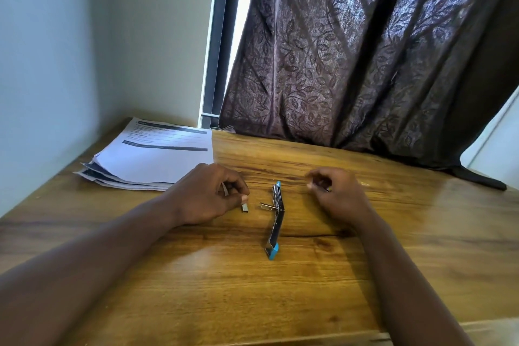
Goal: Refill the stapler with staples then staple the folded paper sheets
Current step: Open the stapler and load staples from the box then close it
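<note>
A small stapler (276, 220) with blue ends lies swung open on the wooden table (252, 289), between my hands. To its left, my left hand (207, 195) pinches a short strip of staples (245, 207) whose lower end touches the table. A pale sliver shows between that hand's fingers. Right of the stapler, my right hand (338, 195) rests on the table with its fingers curled and the thumb near the index tip. Whether it holds anything is hidden. The stack of printed paper sheets (153, 159) lies at the table's far left corner.
A dark patterned curtain (365, 59) hangs down to the table's back edge, and its hem trails onto the table at the right. A wall (56, 64) bounds the left side. The table's front edge runs along the bottom right.
</note>
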Tool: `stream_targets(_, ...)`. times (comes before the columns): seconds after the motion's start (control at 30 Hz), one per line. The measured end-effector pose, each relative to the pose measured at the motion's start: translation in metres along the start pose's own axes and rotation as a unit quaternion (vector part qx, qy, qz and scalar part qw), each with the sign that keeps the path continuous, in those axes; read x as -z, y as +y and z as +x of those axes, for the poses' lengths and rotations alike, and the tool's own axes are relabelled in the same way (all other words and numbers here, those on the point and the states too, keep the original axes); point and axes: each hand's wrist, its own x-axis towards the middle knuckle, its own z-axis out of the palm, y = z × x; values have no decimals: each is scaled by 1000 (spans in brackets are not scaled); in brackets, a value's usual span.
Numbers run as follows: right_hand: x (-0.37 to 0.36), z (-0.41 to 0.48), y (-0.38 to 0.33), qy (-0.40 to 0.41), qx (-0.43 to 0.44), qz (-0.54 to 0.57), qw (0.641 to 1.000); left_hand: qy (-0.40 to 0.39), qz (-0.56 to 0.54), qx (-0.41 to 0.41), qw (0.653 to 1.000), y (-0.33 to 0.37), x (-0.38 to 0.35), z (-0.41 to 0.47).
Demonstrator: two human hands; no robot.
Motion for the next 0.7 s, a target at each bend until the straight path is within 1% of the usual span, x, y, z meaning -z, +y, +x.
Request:
stream_targets(0.03, -1, -1, -6, 36, 29, 68, 997, 11, 0, -4, 1000, 0, 0, 1)
stream_targets(0.07, -2, -2, -14, 71, 55, 141, 986, 27, -2, -9, 1000, 0, 1, 1)
stream_targets(0.13, -6, -6, -33, 120, 90, 272, 950, 64, -16, -17, 998, 3, 1, 2)
stream_targets(0.2, -15, -9, -50, 138, 93, 371, 913, 90, -41, -30, 995, 7, 2, 1)
stream_targets(0.23, -20, -9, -55, 131, 82, 403, 902, 95, -55, -37, 993, 9, 2, 0)
stream_targets(0.4, -39, -7, -57, 50, 1, 487, 872, 83, -81, -54, 992, 18, 0, -2)
stream_targets(0.47, -40, -9, -62, 41, -14, 522, 852, 83, -79, -63, 991, 22, -1, -3)
stream_targets(0.53, -38, -11, -68, 36, -17, 543, 839, 84, -82, -74, 990, 25, -2, -3)
stream_targets(0.7, -37, -18, -79, 44, -13, 557, 829, 93, -80, -81, 989, 31, -6, -3)
